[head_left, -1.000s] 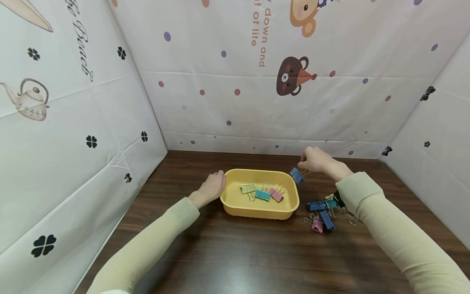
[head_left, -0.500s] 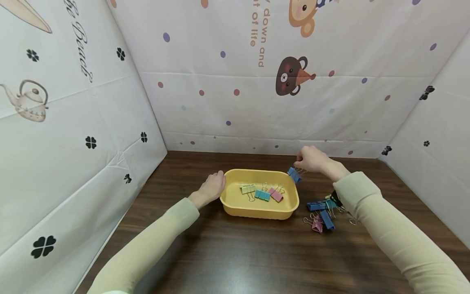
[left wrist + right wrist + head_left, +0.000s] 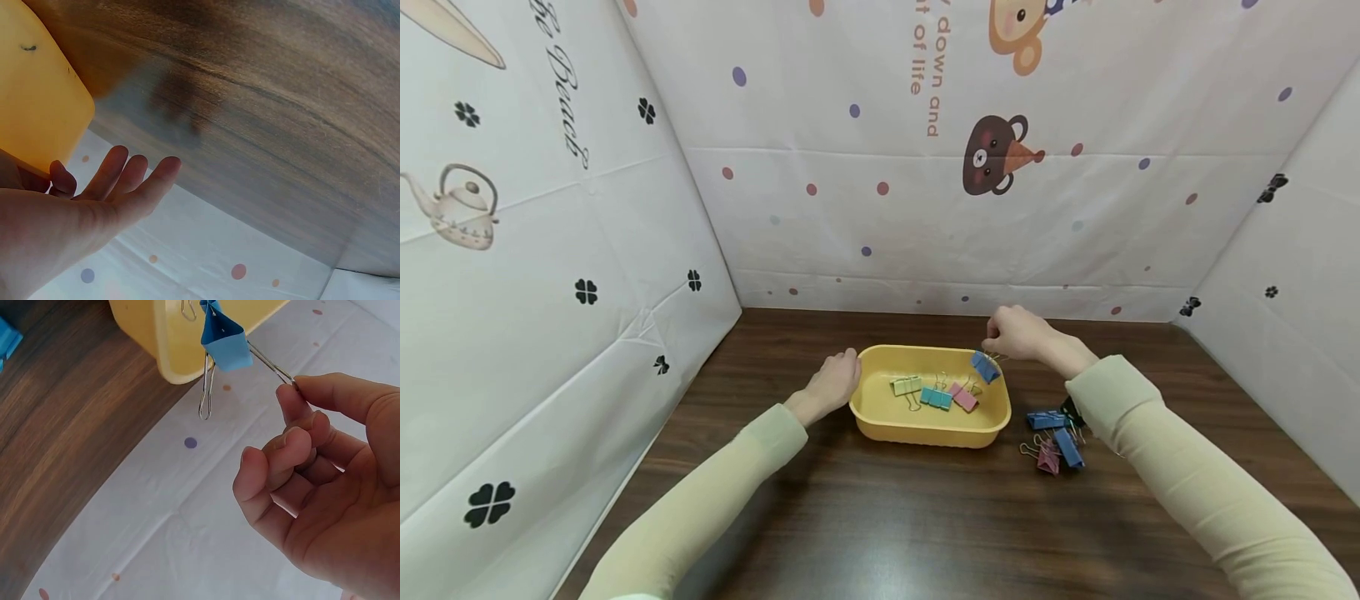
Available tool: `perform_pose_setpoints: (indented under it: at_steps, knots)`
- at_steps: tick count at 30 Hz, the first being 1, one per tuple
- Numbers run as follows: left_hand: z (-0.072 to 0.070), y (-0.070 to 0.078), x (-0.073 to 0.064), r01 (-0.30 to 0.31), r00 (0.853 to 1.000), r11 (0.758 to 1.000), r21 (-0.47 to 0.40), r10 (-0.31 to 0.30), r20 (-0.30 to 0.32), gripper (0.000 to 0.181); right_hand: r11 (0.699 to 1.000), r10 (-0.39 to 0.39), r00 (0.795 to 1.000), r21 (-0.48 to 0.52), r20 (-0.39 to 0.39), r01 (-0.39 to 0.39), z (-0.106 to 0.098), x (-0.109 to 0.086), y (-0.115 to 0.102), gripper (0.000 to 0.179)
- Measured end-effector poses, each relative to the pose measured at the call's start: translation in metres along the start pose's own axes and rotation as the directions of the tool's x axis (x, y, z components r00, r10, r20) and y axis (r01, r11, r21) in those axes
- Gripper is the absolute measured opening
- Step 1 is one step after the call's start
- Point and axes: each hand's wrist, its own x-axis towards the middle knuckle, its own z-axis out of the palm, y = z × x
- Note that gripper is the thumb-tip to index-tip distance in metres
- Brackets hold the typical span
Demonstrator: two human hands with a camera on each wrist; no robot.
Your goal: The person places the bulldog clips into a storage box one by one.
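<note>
My right hand (image 3: 1021, 335) pinches one wire handle of a blue binder clip (image 3: 986, 367) between thumb and index finger. The clip hangs at the right end of a yellow plastic bin (image 3: 925, 437), over its rim. The right wrist view shows the clip's blue body (image 3: 229, 350) near the bin wall, the other handle dangling free. My left hand (image 3: 835, 380) holds the bin's left rim, its other fingers (image 3: 156, 181) loosely extended outside the wall. Inside the bin lie a pale yellow clip (image 3: 907, 386), a teal clip (image 3: 936, 398) and a pink clip (image 3: 964, 397).
Right of the bin is a loose pile of binder clips: blue clips (image 3: 1069, 448), a pink one (image 3: 1048, 457) and others partly hidden by the right forearm. Dark wooden table (image 3: 880, 517) lies beneath. Patterned white sheets (image 3: 820, 225) stand at the back and sides.
My right hand has moved left with the blue binder clip, from beside the bin to over its right end, and dipped slightly. The left hand and the bin have stayed put.
</note>
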Motion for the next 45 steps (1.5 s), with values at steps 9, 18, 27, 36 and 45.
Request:
perform_pose_setpoints:
  at_steps: [9, 18, 27, 36, 45]
  knots:
    - [0.000, 0.002, 0.000, -0.004, 1.000, 1.000, 0.006, 0.004, -0.010, 0.027, 1.000, 0.001, 0.999, 0.007, 0.033, -0.001, 0.006, 0.001, -0.010, 0.028]
    - [-0.001, 0.000, 0.001, 0.002, 1.000, 1.000, 0.007, -0.002, -0.007, 0.027, 1.000, 0.023, 1.000, 0.017, 0.018, -0.024, -0.001, -0.004, 0.004, 0.037]
    - [0.000, 0.001, 0.001, 0.008, 1.000, 1.000, 0.014, -0.008, 0.002, 0.028, 0.997, 0.059, 0.991, 0.037, 0.118, -0.064, -0.004, -0.018, 0.035, 0.035]
    - [-0.001, 0.002, 0.001, 0.001, 1.000, 1.000, 0.002, -0.001, -0.005, 0.026, 0.976, 0.181, 0.938, 0.061, 0.297, -0.208, -0.008, -0.031, 0.065, 0.028]
    - [-0.001, 0.001, 0.001, 0.000, 1.000, 1.000, 0.000, 0.000, -0.011, 0.027, 0.952, 0.272, 0.893, 0.036, 0.359, -0.304, -0.012, -0.043, 0.095, 0.010]
